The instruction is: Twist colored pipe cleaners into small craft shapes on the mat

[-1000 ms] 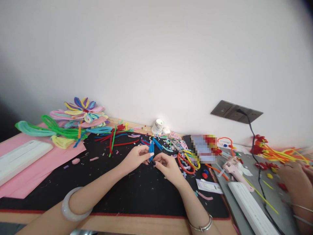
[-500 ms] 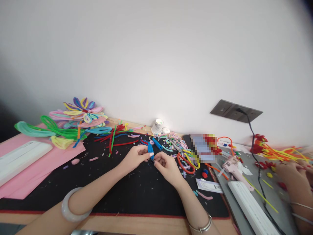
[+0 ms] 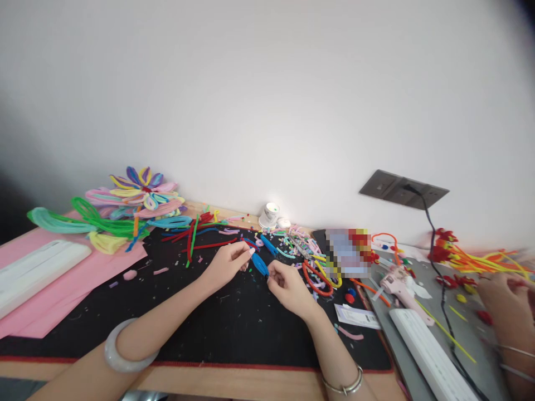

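Note:
Between my two hands hangs a blue loop of pipe cleaner (image 3: 259,264), slanting down to the right above the black mat (image 3: 200,328). My left hand (image 3: 232,263) pinches its upper left end between thumb and finger. At the lower right end, the curled fingers of my right hand (image 3: 286,283) close on the same loop. Just behind it, a second blue pipe cleaner piece (image 3: 268,245) lies on the mat. Red pipe cleaners (image 3: 215,243) and a green one (image 3: 193,240) lie beyond my left hand.
Pipe cleaner flowers (image 3: 144,192) and a white case (image 3: 42,273) on pink paper stand left. Scraps, a paper cup (image 3: 270,214) and red and yellow loops (image 3: 320,278) lie behind. At right are a pink glue gun (image 3: 403,292), a black cord (image 3: 443,301) and another person's hand (image 3: 501,295).
The blue loop has turned from nearly upright to slanting. My left hand has moved slightly up and left to its far end; my right hand has shifted slightly right.

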Tool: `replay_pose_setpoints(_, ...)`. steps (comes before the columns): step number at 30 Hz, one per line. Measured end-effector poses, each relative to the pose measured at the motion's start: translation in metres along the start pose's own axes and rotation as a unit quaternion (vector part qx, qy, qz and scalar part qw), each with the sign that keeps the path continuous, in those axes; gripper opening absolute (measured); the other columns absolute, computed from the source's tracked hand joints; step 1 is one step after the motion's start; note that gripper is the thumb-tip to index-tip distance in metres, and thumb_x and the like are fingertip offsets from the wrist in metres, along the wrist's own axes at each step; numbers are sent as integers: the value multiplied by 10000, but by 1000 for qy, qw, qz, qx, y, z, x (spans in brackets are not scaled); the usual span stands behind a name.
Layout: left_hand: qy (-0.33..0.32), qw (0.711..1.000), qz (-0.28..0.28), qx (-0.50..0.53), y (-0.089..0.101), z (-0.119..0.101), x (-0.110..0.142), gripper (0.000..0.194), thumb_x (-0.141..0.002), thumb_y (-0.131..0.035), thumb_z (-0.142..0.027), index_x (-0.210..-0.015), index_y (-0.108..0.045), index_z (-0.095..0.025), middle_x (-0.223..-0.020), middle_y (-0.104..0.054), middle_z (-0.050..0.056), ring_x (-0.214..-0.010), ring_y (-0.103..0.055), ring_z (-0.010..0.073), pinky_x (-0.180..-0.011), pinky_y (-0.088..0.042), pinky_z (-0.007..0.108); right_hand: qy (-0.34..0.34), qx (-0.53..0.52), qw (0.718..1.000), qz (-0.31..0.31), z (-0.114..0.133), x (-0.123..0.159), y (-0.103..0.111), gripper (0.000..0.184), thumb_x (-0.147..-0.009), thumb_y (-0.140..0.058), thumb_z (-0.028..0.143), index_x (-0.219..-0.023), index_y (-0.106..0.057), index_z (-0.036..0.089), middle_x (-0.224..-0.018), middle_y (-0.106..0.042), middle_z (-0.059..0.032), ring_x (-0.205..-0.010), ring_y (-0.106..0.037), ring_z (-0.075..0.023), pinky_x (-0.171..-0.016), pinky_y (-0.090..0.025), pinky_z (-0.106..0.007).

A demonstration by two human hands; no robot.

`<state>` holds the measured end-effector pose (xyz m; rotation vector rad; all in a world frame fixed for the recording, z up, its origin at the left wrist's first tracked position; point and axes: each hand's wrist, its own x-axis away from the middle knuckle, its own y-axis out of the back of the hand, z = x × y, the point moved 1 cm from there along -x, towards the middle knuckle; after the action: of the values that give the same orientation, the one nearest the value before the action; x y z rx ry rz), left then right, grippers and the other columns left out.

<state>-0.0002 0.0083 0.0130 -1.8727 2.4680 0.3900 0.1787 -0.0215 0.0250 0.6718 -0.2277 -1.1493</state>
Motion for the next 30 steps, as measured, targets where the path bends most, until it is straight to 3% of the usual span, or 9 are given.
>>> replay_pose_setpoints(9,-11,998,29,-56,2,-1,0,374,-848,-403,-429,-568,-410,-182,-496,-424,-52,-483,-425,103,-532,-345,220,-1,10,1000,22,0,2,5,104,-748,-427,113,-678,-435,189,-569,-397,55,-500,-371,-90,-473,-274,-198)
replay_pose_setpoints(16,26,999,-16,-36,4,8,-3,409,-838,-380,-480,-548,-378,-192,-472,-387,-52,-430,-368,103,-469,-288,225,-1,46,999,-30,-9,-1,6,111,-788,-420,150,-697,-470,190,-579,-433,43,-525,-408,-106,-504,-298,-210)
replay_pose_setpoints(22,22,986,-138,-86,19,14,-8,407,-843,-350,-465,-540,-331,-193,-503,-305,-45,-469,-308,110,-468,-239,231,-35,129,985,-107,-29,-4,13,134,-770,-435,161,-693,-542,185,-602,-525,11,-555,-477,-134,-540,-341,-225)
replay_pose_setpoints(26,18,976,-174,-128,26,11,-9,389,-845,-342,-431,-541,-342,-188,-498,-328,-40,-492,-321,115,-480,-234,233,-67,177,974,-127,-40,-6,15,170,-760,-451,175,-712,-613,182,-661,-607,-21,-621,-543,-162,-593,-377,-243)
replay_pose_setpoints(30,-1,971,-163,-176,24,9,-9,396,-847,-342,-424,-533,-299,-187,-501,-285,-46,-503,-306,110,-500,-223,235,-79,174,969,-155,-42,-8,16,252,-764,-481,216,-955,-639,176,-651,-596,-16,-611,-544,-168,-591,-389,-253)
